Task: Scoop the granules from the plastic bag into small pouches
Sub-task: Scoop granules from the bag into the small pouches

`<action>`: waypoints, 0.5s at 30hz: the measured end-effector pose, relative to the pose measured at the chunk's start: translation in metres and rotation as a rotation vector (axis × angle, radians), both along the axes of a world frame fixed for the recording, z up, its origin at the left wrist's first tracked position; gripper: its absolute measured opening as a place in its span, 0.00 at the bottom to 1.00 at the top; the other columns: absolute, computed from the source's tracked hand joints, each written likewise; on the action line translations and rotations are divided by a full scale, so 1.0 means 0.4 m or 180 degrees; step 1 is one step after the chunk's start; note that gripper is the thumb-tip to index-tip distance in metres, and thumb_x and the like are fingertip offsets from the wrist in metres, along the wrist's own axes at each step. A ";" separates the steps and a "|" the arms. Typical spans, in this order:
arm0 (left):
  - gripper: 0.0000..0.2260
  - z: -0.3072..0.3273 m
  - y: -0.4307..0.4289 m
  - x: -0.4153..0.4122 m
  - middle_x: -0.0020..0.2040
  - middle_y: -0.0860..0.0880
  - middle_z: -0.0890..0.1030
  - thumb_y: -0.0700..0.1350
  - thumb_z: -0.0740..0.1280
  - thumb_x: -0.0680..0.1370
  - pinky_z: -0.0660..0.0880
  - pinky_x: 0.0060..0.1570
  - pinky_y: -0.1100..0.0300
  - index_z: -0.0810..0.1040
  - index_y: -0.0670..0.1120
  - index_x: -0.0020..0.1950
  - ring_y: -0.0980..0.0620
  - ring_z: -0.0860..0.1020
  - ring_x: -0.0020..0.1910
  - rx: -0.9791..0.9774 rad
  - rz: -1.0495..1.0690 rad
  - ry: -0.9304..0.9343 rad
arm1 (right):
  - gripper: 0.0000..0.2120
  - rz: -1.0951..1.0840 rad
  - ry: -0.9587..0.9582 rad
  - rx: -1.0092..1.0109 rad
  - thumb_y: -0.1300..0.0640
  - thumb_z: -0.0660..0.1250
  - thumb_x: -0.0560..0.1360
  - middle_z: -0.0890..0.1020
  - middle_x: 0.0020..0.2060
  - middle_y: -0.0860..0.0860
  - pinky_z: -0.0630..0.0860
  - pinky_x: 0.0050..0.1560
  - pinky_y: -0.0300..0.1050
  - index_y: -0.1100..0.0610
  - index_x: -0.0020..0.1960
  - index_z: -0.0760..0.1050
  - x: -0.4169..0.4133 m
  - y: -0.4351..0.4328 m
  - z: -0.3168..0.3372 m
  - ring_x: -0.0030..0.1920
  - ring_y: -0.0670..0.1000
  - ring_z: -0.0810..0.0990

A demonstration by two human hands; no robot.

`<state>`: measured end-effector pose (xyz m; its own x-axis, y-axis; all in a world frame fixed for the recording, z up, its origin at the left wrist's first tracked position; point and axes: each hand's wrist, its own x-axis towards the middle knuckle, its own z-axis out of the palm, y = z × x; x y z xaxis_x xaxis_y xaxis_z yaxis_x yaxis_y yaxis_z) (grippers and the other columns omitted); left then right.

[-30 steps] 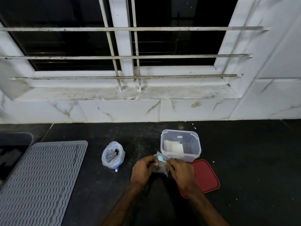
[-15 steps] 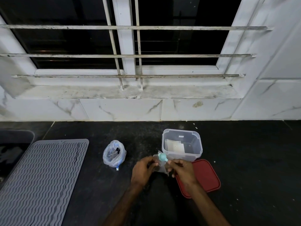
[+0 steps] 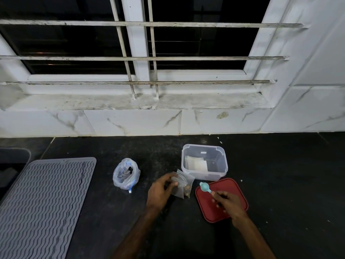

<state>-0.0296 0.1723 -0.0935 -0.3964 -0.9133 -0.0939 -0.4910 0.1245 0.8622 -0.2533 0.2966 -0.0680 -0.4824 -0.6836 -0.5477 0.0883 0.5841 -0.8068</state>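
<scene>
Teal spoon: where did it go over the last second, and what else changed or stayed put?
The right hand drew the small teal plastic spoon rightward, away from the mouth of the small clear plastic pouch, and holds it above the flat red plastic lid. The left hand keeps its grip on the pouch. The clear rectangular plastic tub, translucent plastic bag and ribbed grey mat stayed put.

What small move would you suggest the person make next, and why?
Probably carry the teal spoon leftwards to the open plastic bag for a scoop: the right hand holds it, seemingly empty, apart from the pouch that the left hand grips.
</scene>
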 end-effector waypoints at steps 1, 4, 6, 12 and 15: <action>0.12 0.010 0.001 0.001 0.47 0.63 0.82 0.54 0.67 0.77 0.79 0.52 0.58 0.76 0.65 0.60 0.65 0.81 0.46 -0.0088 0.0014 0.0016 | 0.07 0.0006 -0.0003 -0.0027 0.54 0.73 0.74 0.85 0.35 0.51 0.68 0.34 0.39 0.58 0.47 0.83 0.003 -0.003 0.003 0.32 0.46 0.76; 0.13 0.044 -0.007 0.023 0.47 0.60 0.82 0.53 0.66 0.79 0.78 0.48 0.62 0.75 0.62 0.63 0.64 0.80 0.46 -0.0418 0.0374 0.0214 | 0.05 0.0085 -0.0058 -0.0205 0.56 0.72 0.74 0.84 0.34 0.51 0.68 0.32 0.37 0.58 0.46 0.83 0.029 -0.031 0.028 0.31 0.45 0.76; 0.09 0.073 -0.026 0.050 0.47 0.58 0.81 0.50 0.66 0.80 0.78 0.46 0.61 0.75 0.57 0.60 0.63 0.80 0.45 -0.0656 0.0970 0.0436 | 0.05 0.0171 -0.0146 -0.0404 0.57 0.72 0.74 0.84 0.34 0.52 0.69 0.30 0.35 0.58 0.46 0.83 0.055 -0.058 0.053 0.30 0.45 0.75; 0.17 0.080 -0.132 0.237 0.60 0.42 0.76 0.50 0.69 0.77 0.71 0.50 0.53 0.74 0.42 0.61 0.44 0.74 0.60 -0.0624 0.2717 -0.0170 | 0.04 0.0822 -0.0105 -0.0974 0.62 0.71 0.75 0.82 0.33 0.54 0.71 0.28 0.36 0.63 0.46 0.82 0.199 -0.209 0.110 0.29 0.45 0.76; 0.29 0.023 -0.159 0.297 0.67 0.36 0.69 0.60 0.69 0.75 0.69 0.60 0.44 0.70 0.40 0.67 0.37 0.67 0.67 0.0466 0.2524 -0.0881 | 0.04 0.1176 0.0199 -0.1125 0.59 0.72 0.75 0.82 0.30 0.52 0.74 0.32 0.39 0.60 0.45 0.82 0.301 -0.300 0.112 0.30 0.46 0.78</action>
